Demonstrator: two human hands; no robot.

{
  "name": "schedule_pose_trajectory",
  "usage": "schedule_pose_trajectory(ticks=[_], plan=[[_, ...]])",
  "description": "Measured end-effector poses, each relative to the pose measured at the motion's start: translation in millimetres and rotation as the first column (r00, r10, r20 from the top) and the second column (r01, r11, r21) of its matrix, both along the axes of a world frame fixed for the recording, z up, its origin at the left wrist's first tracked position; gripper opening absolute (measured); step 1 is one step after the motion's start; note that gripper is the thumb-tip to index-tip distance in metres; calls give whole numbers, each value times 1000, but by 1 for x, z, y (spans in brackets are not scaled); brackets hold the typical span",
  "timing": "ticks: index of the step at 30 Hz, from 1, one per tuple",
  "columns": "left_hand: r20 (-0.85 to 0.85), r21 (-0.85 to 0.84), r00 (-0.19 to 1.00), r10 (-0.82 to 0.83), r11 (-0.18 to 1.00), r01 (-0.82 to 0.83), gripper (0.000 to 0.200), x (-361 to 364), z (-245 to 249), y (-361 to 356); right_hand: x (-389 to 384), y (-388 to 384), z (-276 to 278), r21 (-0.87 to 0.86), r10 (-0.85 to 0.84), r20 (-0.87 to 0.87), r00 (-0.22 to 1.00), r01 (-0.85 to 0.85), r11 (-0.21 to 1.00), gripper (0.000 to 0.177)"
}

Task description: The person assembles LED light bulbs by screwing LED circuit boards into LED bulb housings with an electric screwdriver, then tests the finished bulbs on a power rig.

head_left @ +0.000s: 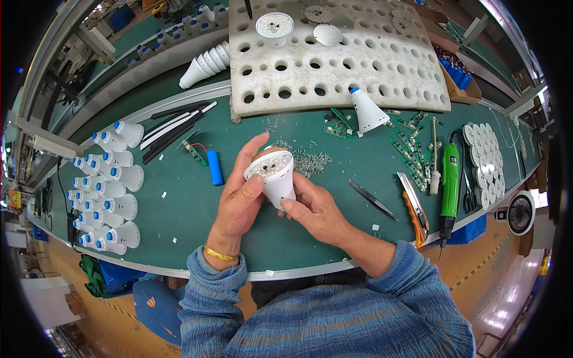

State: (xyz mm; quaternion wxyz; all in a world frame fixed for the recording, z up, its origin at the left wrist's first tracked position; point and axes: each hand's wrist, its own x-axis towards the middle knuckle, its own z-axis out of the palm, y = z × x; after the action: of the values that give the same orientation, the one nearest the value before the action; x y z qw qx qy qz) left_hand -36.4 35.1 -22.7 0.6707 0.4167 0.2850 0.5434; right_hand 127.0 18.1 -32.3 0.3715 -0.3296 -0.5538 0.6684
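Observation:
A white bulb housing (pixel 279 186) is held between both hands above the green mat, its round LED board facing up and tilted towards the camera. My left hand (pixel 239 194) wraps its left side, with the thumb at the rim of the board. Around the narrower lower end are the fingers of my right hand (pixel 313 209), the thumb pressed on its side. Just behind the housing lies a pile of small screws (pixel 310 162). A blue cylindrical cell (pixel 215 167), wired to a small green circuit board (pixel 194 153), rests left of my left hand.
Rows of white housings (pixel 122 204) stand at left. A foam board with holes (pixel 340 71) spans the back. On the right are tweezers (pixel 373 200), an orange cutter (pixel 413 209), a green electric screwdriver (pixel 450 185), circuit boards (pixel 412 152) and stacked round plates (pixel 484 161).

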Motion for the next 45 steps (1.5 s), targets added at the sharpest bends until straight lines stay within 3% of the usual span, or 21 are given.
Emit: schedule_pose_trajectory(ticks=[37, 45], plan=[[11, 12, 1000, 13, 1000, -14, 82, 2, 1, -2, -3, 0, 1, -128, -36, -28, 999, 32, 991, 60], [23, -1, 1000, 15, 1000, -15, 83, 2, 1, -2, -2, 1, -3, -88, -29, 7, 1000, 30, 996, 59]])
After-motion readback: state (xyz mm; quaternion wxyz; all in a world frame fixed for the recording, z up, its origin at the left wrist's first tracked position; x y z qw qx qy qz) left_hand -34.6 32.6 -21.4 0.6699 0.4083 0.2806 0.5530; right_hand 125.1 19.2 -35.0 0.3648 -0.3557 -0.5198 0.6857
